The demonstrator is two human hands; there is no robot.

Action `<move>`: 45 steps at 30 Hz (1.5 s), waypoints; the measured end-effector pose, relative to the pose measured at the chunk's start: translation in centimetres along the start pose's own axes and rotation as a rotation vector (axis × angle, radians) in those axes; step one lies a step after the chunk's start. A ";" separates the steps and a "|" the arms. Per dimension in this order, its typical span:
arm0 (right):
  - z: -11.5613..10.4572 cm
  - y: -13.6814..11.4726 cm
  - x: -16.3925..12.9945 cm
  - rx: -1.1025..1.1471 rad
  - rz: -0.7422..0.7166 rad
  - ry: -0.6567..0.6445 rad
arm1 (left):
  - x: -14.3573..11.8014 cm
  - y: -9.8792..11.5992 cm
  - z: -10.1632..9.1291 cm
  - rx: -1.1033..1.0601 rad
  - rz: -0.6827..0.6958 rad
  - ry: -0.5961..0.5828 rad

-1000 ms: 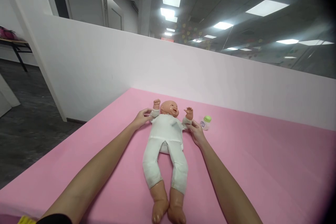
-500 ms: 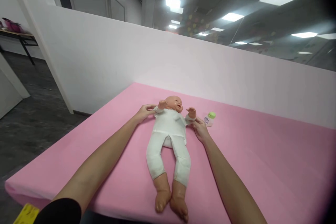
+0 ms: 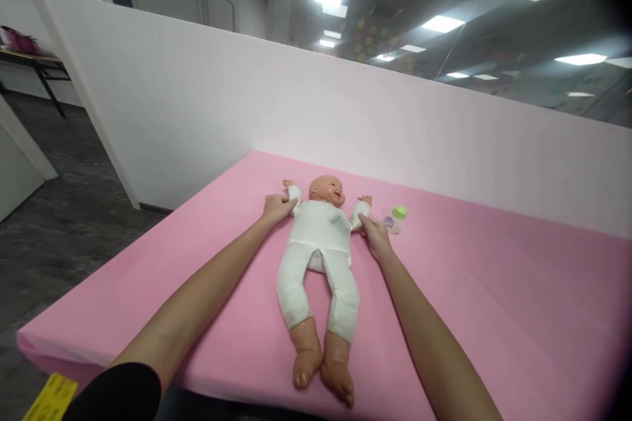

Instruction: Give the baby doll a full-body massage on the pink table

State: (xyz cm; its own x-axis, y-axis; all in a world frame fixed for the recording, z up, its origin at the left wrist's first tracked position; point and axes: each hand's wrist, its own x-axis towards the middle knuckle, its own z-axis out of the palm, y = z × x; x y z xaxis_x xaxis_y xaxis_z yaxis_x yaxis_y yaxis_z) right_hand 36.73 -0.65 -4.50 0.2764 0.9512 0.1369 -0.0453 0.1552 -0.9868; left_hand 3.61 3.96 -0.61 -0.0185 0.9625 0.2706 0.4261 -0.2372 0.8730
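Note:
A baby doll in a white one-piece suit lies face up on a pink padded surface, its head toward the far wall. My left hand grips the sleeve of the doll's arm on the left. My right hand holds the doll's other arm by the sleeve. Both doll arms lie spread out flat. The bare feet point toward me near the front edge.
A small clear bottle with a green cap lies on the pink surface just right of my right hand. A white partition wall rises behind the surface. Dark floor drops off at the left edge.
The doll's arms, raised and bent before, have been pressed outward and down flat. Both hands stayed on the sleeves. The view tilted down slightly.

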 end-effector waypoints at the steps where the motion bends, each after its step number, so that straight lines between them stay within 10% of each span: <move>1: 0.0 0.0 0.0 -0.005 0.000 0.003 | 0.0 0.0 0.0 0.006 -0.004 0.003; 24: 0.0 -2.3 -2.1 0.147 -0.013 -0.275 | 0.1 -0.2 -2.3 -0.432 0.179 -0.444; 45: 0.8 -1.3 -0.8 -0.042 -0.015 -0.071 | 0.1 0.3 -0.5 -0.007 0.113 -0.105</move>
State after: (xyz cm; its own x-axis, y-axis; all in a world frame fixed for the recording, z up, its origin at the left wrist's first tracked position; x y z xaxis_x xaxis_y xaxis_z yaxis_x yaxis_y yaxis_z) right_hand 35.83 -1.44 -3.31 0.2076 0.9657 0.1563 -0.0009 0.1599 -0.9871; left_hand 3.30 3.94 -0.11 0.1245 0.9380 0.3236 0.4140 -0.3455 0.8421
